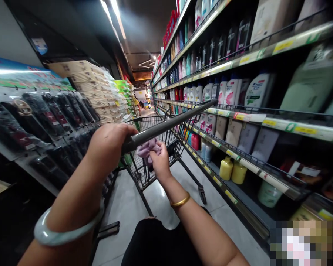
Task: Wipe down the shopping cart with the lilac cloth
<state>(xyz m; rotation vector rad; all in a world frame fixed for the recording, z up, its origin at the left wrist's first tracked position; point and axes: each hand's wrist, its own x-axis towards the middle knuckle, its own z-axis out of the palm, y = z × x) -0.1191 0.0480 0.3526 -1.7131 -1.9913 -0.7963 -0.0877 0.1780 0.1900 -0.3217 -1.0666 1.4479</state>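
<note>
My left hand (pixel 108 142) is wrapped round the left end of the dark handle (pixel 166 125) of a wire shopping cart (pixel 140 168). Below the handle, my right hand (pixel 160 160) pinches a bunched piece of purple cloth (pixel 147 150), with thumb and fingers pressed on it. The cloth hangs just under the bar, close to my left hand. A pale green bangle (pixel 54 236) is on my left wrist and a gold bangle (pixel 180 201) on my right.
Shelves (pixel 277 127) of shampoo and other bottles line the right side. Packaged belts (pixel 48 116) hang at the left, with stacked boxes (pixel 86 83) beyond. The grey tiled floor (pixel 166 207) shows around the cart, and an aisle runs ahead.
</note>
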